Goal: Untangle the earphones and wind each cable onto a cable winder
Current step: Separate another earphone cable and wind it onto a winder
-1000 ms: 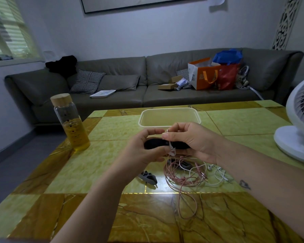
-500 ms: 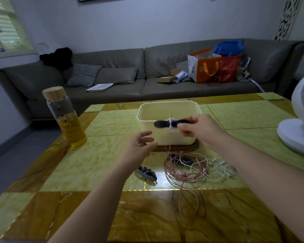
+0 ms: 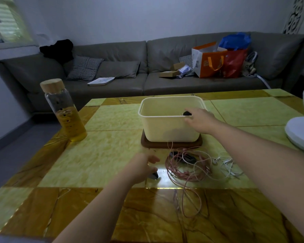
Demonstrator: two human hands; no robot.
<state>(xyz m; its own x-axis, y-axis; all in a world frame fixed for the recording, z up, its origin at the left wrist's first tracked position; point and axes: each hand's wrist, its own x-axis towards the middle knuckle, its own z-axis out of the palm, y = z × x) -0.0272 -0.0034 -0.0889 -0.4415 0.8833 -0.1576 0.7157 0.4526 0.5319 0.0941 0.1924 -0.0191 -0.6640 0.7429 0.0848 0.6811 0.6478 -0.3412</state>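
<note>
Two hands are working at once. Your left hand [image 3: 140, 168] is low over the yellow marbled table [image 3: 95, 163], its fingers covering a dark grey plastic cable winder [image 3: 154, 175]; whether they have closed on it cannot be told. Get a firm pinch on its body before you lift.

Further right, your right hand [image 3: 199, 121] pinches a black cable winder [image 3: 187, 113] at its fingertips, right at the near rim of the cream rectangular plastic tub [image 3: 165, 127]. Carry it clear of the rim and set it low inside rather than dropping it, so the wound cable does not spring loose.

The tangled pink and white earphone cables [image 3: 191, 170] lie on the table just in front of the tub, with another dark winder [image 3: 188, 158] under them. Find a free end first and pull gently.

The clear glass bottle with a wooden cap [image 3: 65, 111] carries dark marks too small to read. The print on the orange paper bag [image 3: 208, 60] is blurred.
</note>
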